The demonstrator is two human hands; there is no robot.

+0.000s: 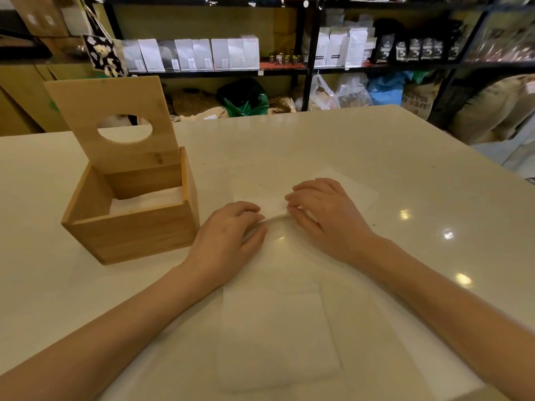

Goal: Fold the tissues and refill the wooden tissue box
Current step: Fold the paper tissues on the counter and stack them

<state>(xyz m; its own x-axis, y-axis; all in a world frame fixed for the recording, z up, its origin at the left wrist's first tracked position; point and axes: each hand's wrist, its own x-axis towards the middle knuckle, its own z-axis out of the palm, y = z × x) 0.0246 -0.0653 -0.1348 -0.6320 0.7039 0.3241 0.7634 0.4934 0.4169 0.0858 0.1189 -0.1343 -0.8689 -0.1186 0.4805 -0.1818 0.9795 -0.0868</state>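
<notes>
A wooden tissue box point(131, 224) stands on the left of the white table point(347, 146), its lid point(113, 123) with a round hole tipped up at the back. Folded white tissues point(144, 199) lie inside it. A white tissue point(344, 188) is spread flat at the table's middle. My left hand point(228, 238) and my right hand point(321, 212) press on its near edge, fingertips pinching a fold between them. A stack of white tissues point(275, 334) lies close to me, between my forearms.
Black shelving point(307, 53) with white and dark bags runs behind the table. Sacks and plastic bags sit on the floor under it. The table's right edge point(474, 151) slants away toward the far corner.
</notes>
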